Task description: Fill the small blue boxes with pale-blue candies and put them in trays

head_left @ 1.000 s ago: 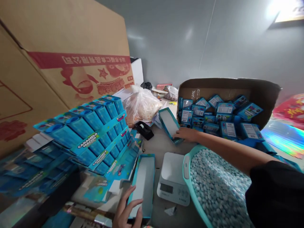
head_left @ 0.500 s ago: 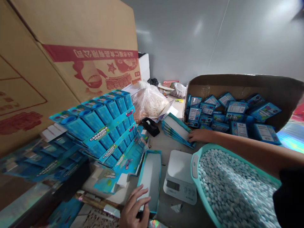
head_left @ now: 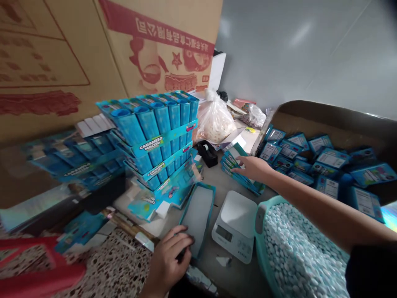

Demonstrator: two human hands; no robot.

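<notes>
My left hand [head_left: 172, 256] rests at the near end of a shallow blue tray [head_left: 198, 215] with a pale inside, its fingers curled over the rim. Further off, my right hand [head_left: 249, 167] grips the side of a stack of nested blue trays [head_left: 232, 176], thumb and fingers closing on them. A white kitchen scale [head_left: 235, 225] sits between the single tray and a turquoise basket [head_left: 262, 248] full of pale blue candies. To the left stand tiers of blue display cups [head_left: 155, 140] printed with lettering.
A large cardboard box [head_left: 161, 54] rises behind the display. An open carton [head_left: 310, 109] of small blue boxes is at the right. Near the back are a black tape dispenser [head_left: 207, 153] and a clear bag [head_left: 215, 122]. A red stool [head_left: 46, 277] stands at lower left.
The view has turned left and down. My right hand has shifted along the tray stack towards its far end and now grips it. My left hand stays at the single tray, fingers more curled.
</notes>
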